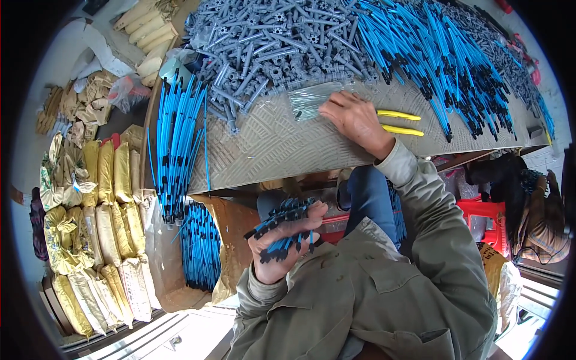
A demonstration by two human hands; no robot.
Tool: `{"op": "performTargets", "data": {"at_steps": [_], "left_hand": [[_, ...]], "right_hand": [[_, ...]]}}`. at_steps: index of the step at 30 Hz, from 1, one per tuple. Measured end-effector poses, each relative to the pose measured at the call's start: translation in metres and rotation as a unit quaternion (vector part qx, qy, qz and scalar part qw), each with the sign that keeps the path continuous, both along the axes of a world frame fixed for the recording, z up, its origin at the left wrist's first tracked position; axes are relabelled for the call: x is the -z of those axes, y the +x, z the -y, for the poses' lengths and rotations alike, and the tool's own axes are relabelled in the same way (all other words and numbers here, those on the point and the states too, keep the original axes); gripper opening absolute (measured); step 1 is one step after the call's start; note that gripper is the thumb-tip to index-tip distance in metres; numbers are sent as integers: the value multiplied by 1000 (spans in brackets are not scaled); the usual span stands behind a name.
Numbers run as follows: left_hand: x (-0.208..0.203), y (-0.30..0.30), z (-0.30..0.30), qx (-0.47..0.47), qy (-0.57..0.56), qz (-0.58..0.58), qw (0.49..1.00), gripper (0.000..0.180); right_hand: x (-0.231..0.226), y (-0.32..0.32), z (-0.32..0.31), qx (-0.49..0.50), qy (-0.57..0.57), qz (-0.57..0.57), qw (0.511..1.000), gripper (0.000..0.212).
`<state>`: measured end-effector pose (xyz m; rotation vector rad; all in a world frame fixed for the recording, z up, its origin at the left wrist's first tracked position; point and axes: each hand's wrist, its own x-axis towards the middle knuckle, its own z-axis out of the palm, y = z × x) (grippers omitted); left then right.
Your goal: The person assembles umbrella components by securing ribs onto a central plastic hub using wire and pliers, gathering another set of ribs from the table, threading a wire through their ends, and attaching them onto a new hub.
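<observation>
My left hand (281,243) is held over my lap, closed around a bundle of short blue tubes with black ends (283,223). My right hand (355,120) lies on the grey patterned table (282,150), fingers curled on the edge of a clear plastic bag of small parts (309,99). Just beyond that bag lies a heap of grey plastic connectors (270,42). Yellow-handled pliers (401,122) lie beside my right wrist.
A big pile of blue tubes (432,54) covers the table's right part. More blue tubes hang off the table's left end (177,138) and fill a box below (201,246). Yellow sacks (102,228) are stacked at left. A red stool (486,210) stands at right.
</observation>
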<state>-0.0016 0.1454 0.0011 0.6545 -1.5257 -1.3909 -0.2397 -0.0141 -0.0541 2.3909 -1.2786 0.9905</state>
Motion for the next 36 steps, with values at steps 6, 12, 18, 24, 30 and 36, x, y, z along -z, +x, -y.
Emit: {"op": "performTargets", "data": {"at_steps": [6, 12, 18, 24, 30, 36], "left_hand": [[-8, -13, 11, -17, 65, -12, 998, 23], [-56, -11, 24, 52, 76, 31, 995, 22], [-90, -8, 19, 23, 196, -28, 980, 31], [-103, -6, 14, -41, 197, 22, 979, 42], [-101, 8, 8, 101, 53, 19, 993, 40], [-53, 71, -55, 151, 339, -280, 885, 54]], "right_hand": [[-13, 4, -13, -98, 102, 107, 984, 25], [6, 57, -62, -424, 443, 451, 649, 73], [25, 61, -103, -554, 626, 444, 322, 82], [55, 62, -149, -518, 650, 352, 430, 79], [92, 63, -150, -556, 515, 232, 610, 75], [-22, 75, -124, -556, 417, 320, 644, 103]]}}
